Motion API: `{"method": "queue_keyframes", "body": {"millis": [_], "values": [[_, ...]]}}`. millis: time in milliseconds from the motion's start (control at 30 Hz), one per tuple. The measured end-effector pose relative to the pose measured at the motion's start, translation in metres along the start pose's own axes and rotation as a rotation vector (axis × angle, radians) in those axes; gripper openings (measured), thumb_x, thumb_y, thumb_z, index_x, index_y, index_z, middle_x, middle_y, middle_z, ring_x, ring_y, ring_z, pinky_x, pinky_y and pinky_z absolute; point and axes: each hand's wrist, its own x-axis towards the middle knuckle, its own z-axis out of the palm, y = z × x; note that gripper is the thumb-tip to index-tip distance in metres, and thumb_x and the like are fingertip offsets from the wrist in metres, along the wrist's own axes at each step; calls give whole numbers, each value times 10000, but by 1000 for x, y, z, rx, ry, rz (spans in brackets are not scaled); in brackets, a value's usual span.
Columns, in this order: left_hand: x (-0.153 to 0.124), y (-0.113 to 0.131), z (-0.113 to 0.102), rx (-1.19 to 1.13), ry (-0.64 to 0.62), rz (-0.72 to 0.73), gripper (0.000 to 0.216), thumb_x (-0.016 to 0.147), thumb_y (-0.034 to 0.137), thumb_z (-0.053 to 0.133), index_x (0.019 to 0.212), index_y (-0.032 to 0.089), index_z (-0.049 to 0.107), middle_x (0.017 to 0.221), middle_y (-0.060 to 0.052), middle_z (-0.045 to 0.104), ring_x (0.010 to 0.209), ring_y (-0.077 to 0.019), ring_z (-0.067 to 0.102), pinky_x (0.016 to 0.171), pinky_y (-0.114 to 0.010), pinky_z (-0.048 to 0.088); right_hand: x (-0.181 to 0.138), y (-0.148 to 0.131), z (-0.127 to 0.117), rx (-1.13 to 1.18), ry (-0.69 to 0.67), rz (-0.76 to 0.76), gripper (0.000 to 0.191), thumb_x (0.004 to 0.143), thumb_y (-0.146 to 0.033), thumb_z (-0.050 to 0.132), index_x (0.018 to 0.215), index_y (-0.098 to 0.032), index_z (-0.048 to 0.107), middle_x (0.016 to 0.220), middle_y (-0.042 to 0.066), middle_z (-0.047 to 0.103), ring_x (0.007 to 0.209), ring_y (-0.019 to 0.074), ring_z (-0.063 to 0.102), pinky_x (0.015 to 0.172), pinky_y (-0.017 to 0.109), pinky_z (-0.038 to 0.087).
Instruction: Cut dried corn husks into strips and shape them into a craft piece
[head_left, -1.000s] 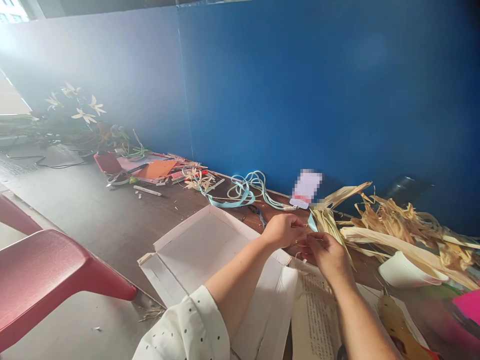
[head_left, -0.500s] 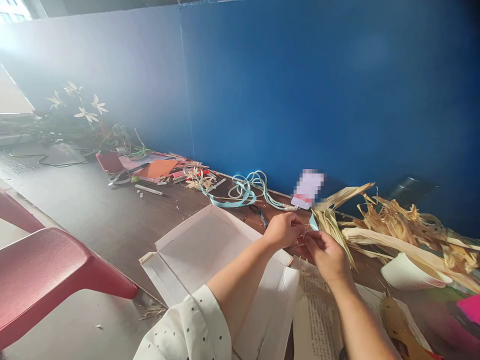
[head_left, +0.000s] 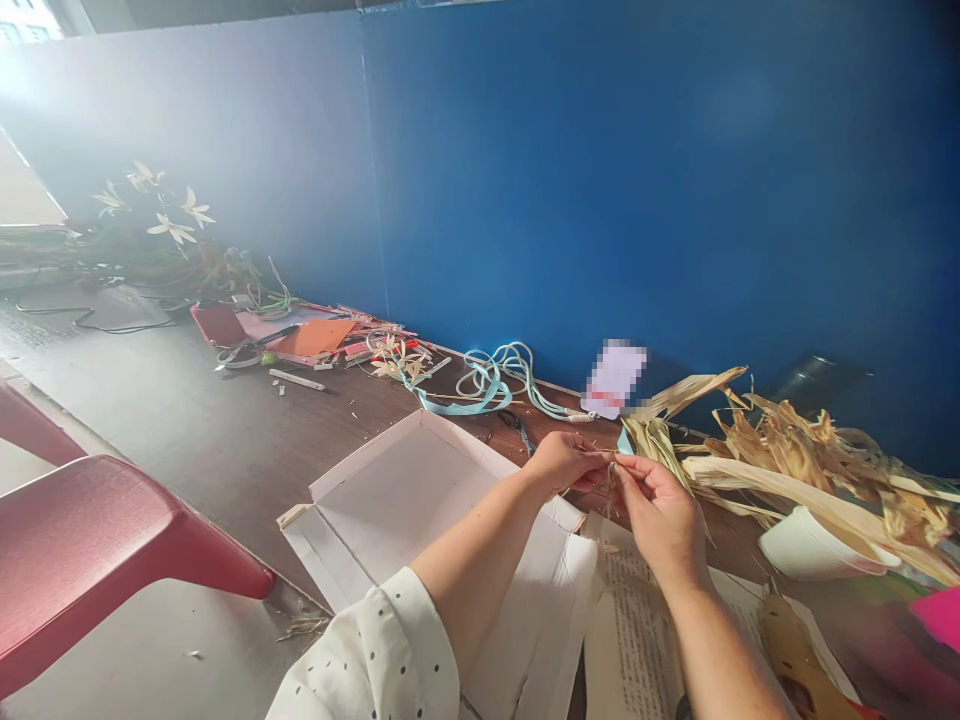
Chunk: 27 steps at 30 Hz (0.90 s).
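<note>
My left hand point(head_left: 561, 463) and my right hand point(head_left: 660, 510) meet over the brown table point(head_left: 202, 420), fingertips pinched together on a thin dry husk strip point(head_left: 611, 470). Just beyond my fingers lies a bundle of pale corn husk strips point(head_left: 654, 440) with a light blue ribbon end point(head_left: 623, 440) beside it. A larger heap of dried husks point(head_left: 810, 455) spreads to the right. Under my forearms lie an opened white cardboard box point(head_left: 405, 500) and a printed paper sheet point(head_left: 637, 620).
A white cup point(head_left: 806, 545) sits at the right under the husks. Light blue cords point(head_left: 495, 380), coloured paper sheets point(head_left: 307, 338), scissors point(head_left: 247, 352) and husk flowers point(head_left: 169, 215) lie along the blue wall point(head_left: 600, 180). A red plastic chair point(head_left: 97, 560) stands at the left.
My hands have drawn a little closer and my right hand has risen slightly toward the left one. The view has barely shifted.
</note>
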Motion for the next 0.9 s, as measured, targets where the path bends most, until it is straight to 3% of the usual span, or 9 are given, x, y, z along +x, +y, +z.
{"method": "queue_keyframes", "body": {"millis": [200, 467, 767, 900], "values": [[-3, 1, 0, -53, -2, -31, 264, 758, 293, 793, 739, 117, 597, 564, 37, 581, 511, -57, 532, 536, -184, 465, 3, 2, -4, 10, -8, 97, 399, 777, -557, 696, 1029, -253, 755, 731, 55, 738, 581, 232, 641, 570, 385, 538], [1, -7, 0, -93, -67, -6, 271, 773, 317, 773, 794, 134, 574, 602, 31, 611, 524, -74, 582, 513, -177, 453, 7, 6, -3, 167, -37, 188, 397, 732, -573, 744, 955, -245, 752, 837, 81, 772, 693, 260, 702, 647, 412, 599], [-2, -6, 2, -80, -101, -19, 359, 743, 413, 789, 781, 135, 565, 658, 2, 648, 560, -84, 603, 538, -185, 455, 9, 11, -5, 136, -31, 171, 362, 748, -563, 729, 931, -251, 730, 812, 94, 762, 670, 268, 687, 632, 431, 572], [-1, -7, 5, -23, -48, 1, 314, 825, 427, 703, 798, 128, 611, 661, -3, 646, 581, -99, 600, 595, -227, 494, 8, 10, -6, 48, 3, 139, 320, 769, -553, 694, 894, -259, 718, 741, 76, 741, 651, 271, 664, 631, 422, 533]]}}
